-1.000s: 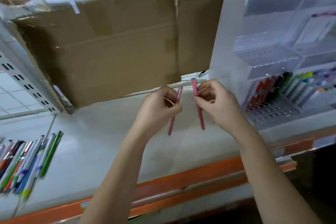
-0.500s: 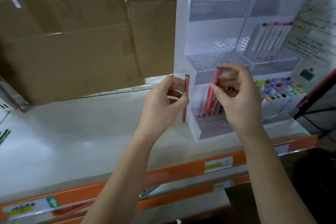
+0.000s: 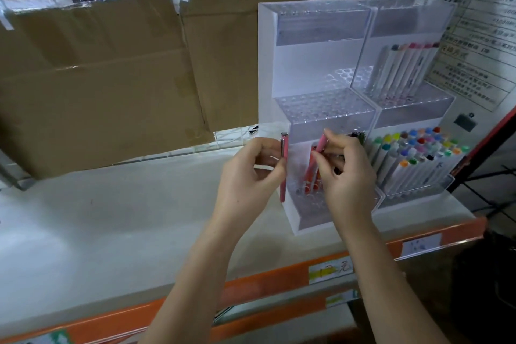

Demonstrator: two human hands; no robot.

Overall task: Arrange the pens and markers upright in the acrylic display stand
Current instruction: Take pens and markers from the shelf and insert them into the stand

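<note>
White shelf (image 3: 117,220) with an orange front edge runs under my hands, and brown cardboard (image 3: 97,86) stands at the back. On the right sits the clear acrylic display stand (image 3: 324,109), full of little round holes.

A second ago the stand was off to the side and both my hands were out in front of the cardboard. Now the stand is right in front of me, and my right hand (image 3: 346,179) has gone into its bottom row.

My right hand pinches a pink pen (image 3: 321,145) near its top, with thumb and fingers curled round it. The pen leans a bit and points down beside the red and orange pens (image 3: 311,176) that already stand there. I cannot tell if its tip is in a hole yet.

My left hand (image 3: 248,179) grips another pink pen (image 3: 283,167), held straight up, just beside the stand's left wall.

I think the first pen is almost in place. Then the second one waits its turn. The colourful markers (image 3: 418,153) on the right look done.
</note>
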